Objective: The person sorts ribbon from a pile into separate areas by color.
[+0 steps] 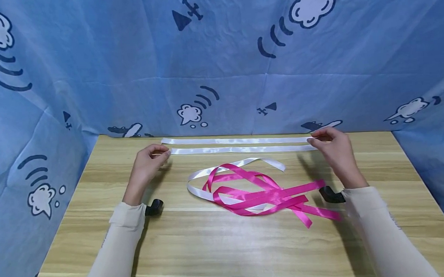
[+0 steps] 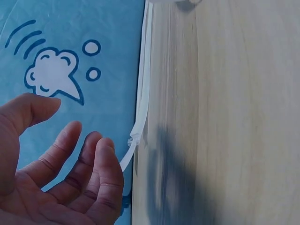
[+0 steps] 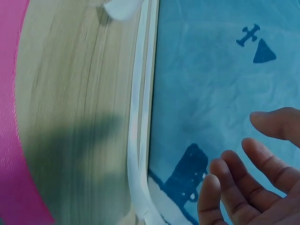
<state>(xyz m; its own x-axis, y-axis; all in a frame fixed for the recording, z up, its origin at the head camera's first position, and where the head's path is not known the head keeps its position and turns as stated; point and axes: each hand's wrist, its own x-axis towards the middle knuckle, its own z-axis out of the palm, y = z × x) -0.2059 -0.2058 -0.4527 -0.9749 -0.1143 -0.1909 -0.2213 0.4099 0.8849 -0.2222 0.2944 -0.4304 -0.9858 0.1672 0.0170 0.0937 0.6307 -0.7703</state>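
Now your left hand [image 1: 149, 160] and right hand [image 1: 334, 148] — both loosely spread — flank two white ribbons [image 1: 241, 149] along the far bench edge [image 1: 372, 134].

Passage is left over the table [image 1: 228, 253] at six o'clock from the pink ribbon [image 1: 275, 194], but obstructed at twelve by white strips [image 1: 241, 149] and cloth [image 1: 225, 59].

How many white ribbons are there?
3: one straight white satin ribbon near the wooden table's back edge, another in front, a curled one partly under pink satin ribbons; more may hide.
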